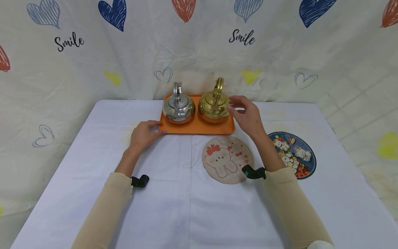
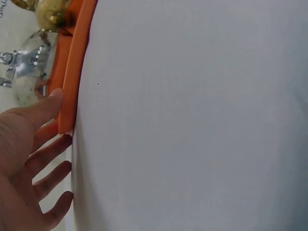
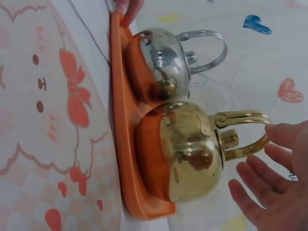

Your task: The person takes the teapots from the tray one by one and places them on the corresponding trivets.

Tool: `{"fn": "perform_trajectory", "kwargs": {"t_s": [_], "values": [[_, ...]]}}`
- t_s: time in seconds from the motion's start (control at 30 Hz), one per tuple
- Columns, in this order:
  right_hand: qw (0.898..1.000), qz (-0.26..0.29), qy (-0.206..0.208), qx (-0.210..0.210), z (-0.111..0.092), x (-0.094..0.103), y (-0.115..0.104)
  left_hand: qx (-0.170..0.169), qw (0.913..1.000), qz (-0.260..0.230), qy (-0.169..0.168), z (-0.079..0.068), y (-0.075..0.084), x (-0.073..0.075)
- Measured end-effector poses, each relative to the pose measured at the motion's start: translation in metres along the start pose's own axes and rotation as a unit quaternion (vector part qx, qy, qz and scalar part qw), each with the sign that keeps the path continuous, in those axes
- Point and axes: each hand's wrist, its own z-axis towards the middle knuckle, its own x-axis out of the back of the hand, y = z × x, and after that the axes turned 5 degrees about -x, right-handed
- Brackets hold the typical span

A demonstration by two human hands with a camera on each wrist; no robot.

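Note:
An orange tray lies at the back of the table, bearing a silver kettle on its left half and a gold kettle on its right. My left hand grips the tray's left end: in the left wrist view its thumb rests on the rim and a finger passes behind the tray's edge. Beside the gold kettle is my right hand, its fingers loosely bent and holding nothing. In the right wrist view its thumb tip overlaps the gold handle; I cannot tell whether they touch.
A round pink rabbit mat lies in front of the tray. A dark blue oval mat with cartoon figures is partly covered by the right forearm. Behind the table hangs a cloth printed with hearts.

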Motion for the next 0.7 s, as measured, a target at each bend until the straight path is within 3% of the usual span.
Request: {"fn": "perform_trajectory", "kwargs": {"t_s": [0.7], "values": [[0.998, 0.054, -0.021, -0.017, 0.011, -0.01, -0.012, 0.03, 0.9988, -0.039, 0.004, 0.003, -0.005, -0.003]]}}
